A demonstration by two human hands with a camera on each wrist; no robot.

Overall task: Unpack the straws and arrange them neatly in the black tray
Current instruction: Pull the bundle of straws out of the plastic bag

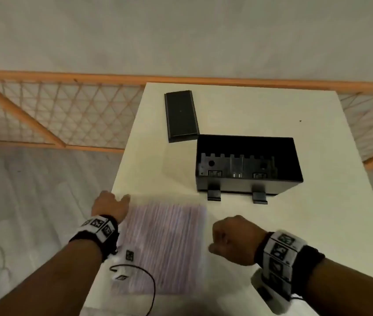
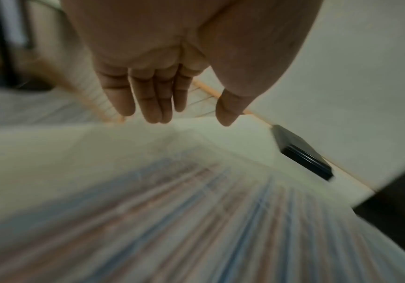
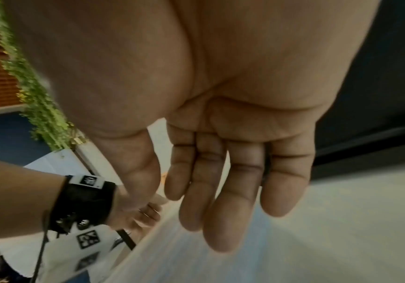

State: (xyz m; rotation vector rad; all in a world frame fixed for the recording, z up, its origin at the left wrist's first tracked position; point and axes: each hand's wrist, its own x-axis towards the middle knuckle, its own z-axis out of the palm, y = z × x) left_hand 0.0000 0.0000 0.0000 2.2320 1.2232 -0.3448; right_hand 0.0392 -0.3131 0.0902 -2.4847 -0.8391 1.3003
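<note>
Two hands hover empty, fingers relaxed, on either side of the straw pack (image 1: 161,247): left hand (image 1: 110,207), right hand (image 1: 233,239); black tray (image 1: 247,165) beyond on the worktop (image 1: 318,224).

On the white table (image 1: 153,137) a blurred pack of pale striped straws (image 1: 165,247) lies flat near the front edge. The left hand (image 1: 110,206) hovers at its far left corner, the right hand (image 1: 233,240) just beside its right edge. Behind stands an open black box (image 1: 247,165), with a flat black lid (image 1: 181,116) at its far left corner.
</note>
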